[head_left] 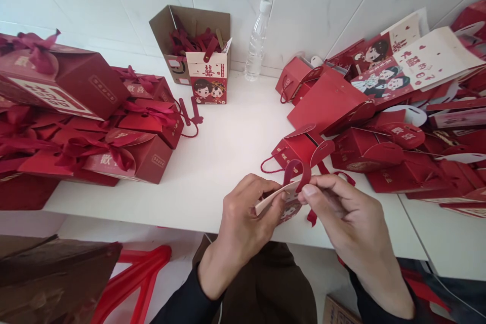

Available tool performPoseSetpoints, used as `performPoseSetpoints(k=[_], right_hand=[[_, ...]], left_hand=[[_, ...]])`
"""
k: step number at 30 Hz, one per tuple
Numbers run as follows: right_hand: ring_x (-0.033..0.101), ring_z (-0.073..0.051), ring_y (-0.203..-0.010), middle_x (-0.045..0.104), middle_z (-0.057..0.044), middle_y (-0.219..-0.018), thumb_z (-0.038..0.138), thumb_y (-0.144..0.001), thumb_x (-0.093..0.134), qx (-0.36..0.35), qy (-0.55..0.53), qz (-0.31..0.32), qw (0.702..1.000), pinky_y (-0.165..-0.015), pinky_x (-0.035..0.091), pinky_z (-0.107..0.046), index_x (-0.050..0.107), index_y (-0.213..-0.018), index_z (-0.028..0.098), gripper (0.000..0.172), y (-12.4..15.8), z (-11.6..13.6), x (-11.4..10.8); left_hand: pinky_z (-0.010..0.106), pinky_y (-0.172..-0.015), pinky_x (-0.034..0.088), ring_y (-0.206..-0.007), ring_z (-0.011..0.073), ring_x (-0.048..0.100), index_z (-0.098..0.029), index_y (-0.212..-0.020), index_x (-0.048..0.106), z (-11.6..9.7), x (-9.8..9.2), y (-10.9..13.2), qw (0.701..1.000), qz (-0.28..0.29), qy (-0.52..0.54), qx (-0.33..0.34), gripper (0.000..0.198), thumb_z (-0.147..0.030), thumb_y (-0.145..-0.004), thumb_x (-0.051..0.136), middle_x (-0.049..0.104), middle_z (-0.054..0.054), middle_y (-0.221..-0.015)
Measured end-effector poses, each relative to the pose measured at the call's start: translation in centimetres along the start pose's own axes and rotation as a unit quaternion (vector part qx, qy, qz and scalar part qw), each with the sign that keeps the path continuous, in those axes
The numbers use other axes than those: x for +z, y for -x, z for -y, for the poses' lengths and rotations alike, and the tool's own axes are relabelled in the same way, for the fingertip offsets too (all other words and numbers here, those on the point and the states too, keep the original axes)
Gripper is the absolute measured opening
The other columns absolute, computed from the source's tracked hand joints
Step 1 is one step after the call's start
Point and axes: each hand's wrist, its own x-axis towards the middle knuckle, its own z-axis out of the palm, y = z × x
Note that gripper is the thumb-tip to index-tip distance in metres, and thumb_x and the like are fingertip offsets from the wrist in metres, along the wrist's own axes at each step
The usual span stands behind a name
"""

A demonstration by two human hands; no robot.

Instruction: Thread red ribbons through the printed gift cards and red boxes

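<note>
My left hand [245, 220] grips a small cream-and-red paper gift box [291, 211] printed with cartoon figures, near the table's front edge. A dark red strap handle [304, 172] arches over the box's top. The fingertips of my right hand [347, 215] pinch one end of this strap against the box's upper edge. Just behind my hands sits a red gift box [292, 152] with a cord loop. Further back, a similar finished-looking box [208, 83] with cartoon figures stands upright, a strap at its top.
Beside that box, an open cardboard carton [161, 25] contains several red straps. A clear water bottle [257, 43] stands by the wall. Ribboned red boxes [68, 76] are stacked left; more red boxes [364, 149] and bags heap up right. A red plastic stool [152, 268] is below.
</note>
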Motion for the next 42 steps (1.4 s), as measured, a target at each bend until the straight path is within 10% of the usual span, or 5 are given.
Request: performPoseSetpoints(k=[13,42], right_hand=[[0.049,-0.010,-0.047,0.069,0.004,-0.070,0.043,-0.100,0.065,-0.029,0.048,0.016,0.998,-0.038,0.033,-0.024,0.073,-0.088,0.026,0.022,-0.3,0.2,0.3],[0.055,-0.011,-0.048,0.074,0.002,-0.067,0.052,-0.096,0.065,0.047,0.030,0.034,0.998,-0.043,0.048,-0.016,0.079,-0.085,0.026,0.031,-0.8,0.2,0.5]], left_hand=[[0.018,-0.062,0.052,-0.071,0.0095,0.065,-0.015,-0.091,0.072,-0.1,-0.1,-0.1,1.000,-0.004,0.010,-0.015,0.006,-0.009,-0.091,0.070,0.070,0.003,-0.082],[0.018,-0.065,0.049,-0.070,0.0078,0.060,-0.016,-0.088,0.070,-0.6,-0.2,-0.3,0.998,0.015,0.013,-0.057,0.003,-0.014,-0.090,0.069,0.068,0.000,-0.082]])
